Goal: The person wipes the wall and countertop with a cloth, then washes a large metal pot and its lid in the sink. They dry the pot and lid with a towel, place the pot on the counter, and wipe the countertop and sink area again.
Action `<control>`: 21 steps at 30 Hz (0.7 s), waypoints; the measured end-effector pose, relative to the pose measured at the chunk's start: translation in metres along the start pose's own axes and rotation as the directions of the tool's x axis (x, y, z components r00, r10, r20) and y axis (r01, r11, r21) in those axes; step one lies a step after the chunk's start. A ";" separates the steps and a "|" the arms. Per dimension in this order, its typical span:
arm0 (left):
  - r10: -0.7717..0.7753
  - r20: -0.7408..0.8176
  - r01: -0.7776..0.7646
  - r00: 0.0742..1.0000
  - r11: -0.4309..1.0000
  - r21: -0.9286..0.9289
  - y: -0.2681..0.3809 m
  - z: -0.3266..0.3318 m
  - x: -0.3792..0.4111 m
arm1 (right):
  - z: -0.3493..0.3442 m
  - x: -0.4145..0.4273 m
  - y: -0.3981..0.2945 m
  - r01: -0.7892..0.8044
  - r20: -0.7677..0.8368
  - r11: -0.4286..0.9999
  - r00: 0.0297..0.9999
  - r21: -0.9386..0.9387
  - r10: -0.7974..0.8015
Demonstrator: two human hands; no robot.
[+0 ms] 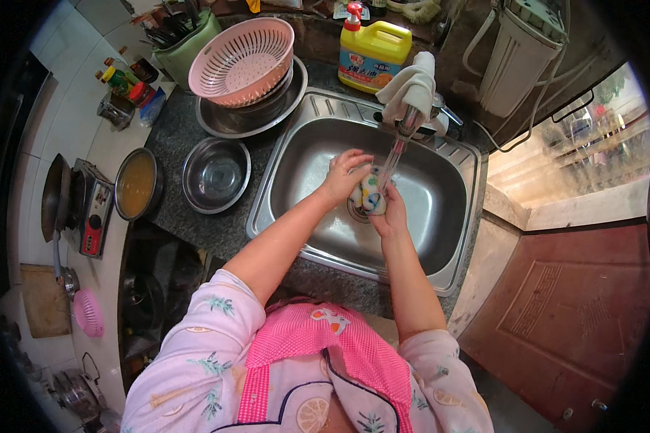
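Observation:
Over the basin of the stainless steel sink (439, 227), both of my hands are at a crumpled white cloth (372, 196) with coloured spots. My right hand (392, 212) holds it from below and the right side. The fingers of my left hand (342, 177) press on its upper left side, their tips partly hidden. Water runs from the faucet (409, 122) onto the cloth. A pale rag (409, 89) is draped over the faucet. The drain (357, 212) lies beneath the cloth, partly covered by it.
A yellow detergent jug (376, 54) with a red pump stands behind the sink. Left of it, a pink colander (242, 62) rests on stacked metal basins. An upright steel bowl (216, 175), a pot of brownish liquid (136, 184) and a portable stove (89, 208) are further left.

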State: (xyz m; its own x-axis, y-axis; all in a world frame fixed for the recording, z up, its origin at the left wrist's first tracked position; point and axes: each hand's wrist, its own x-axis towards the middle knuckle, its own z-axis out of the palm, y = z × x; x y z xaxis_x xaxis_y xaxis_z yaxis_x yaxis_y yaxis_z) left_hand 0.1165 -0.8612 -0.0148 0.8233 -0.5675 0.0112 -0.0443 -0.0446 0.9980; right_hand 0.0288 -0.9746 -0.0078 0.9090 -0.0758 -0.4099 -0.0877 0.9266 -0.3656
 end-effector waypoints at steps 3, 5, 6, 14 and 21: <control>-0.319 0.180 0.366 0.930 0.827 -0.427 0.012 0.020 -0.020 | 0.010 -0.023 -0.009 0.033 0.081 0.999 0.996 0.012 -0.033; -0.434 0.253 0.465 0.864 0.499 -0.731 0.015 0.034 -0.038 | 0.021 -0.036 -0.022 -0.031 0.243 0.999 0.969 -0.018 0.034; -0.394 0.281 0.457 0.875 0.480 -0.749 0.009 0.039 -0.041 | 0.036 -0.049 -0.030 -0.067 0.216 0.985 0.971 -0.157 0.100; -0.478 0.225 0.493 0.849 0.563 -0.663 0.021 0.044 -0.022 | 0.070 -0.012 -0.159 0.235 0.680 -0.701 0.570 -0.673 -0.461; -0.395 0.141 0.414 0.908 0.896 -0.160 0.042 0.043 -0.033 | 0.075 -0.003 -0.150 0.081 0.476 -0.718 0.799 -0.691 -0.367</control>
State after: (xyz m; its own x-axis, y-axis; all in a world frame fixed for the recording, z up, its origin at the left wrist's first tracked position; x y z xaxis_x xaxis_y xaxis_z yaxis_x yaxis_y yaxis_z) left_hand 0.0635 -0.8796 0.0245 0.6853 -0.6135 -0.3924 0.3919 -0.1434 0.9088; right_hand 0.0695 -1.0858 0.1114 0.9526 -0.2253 0.2042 -0.1445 -0.9263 -0.3479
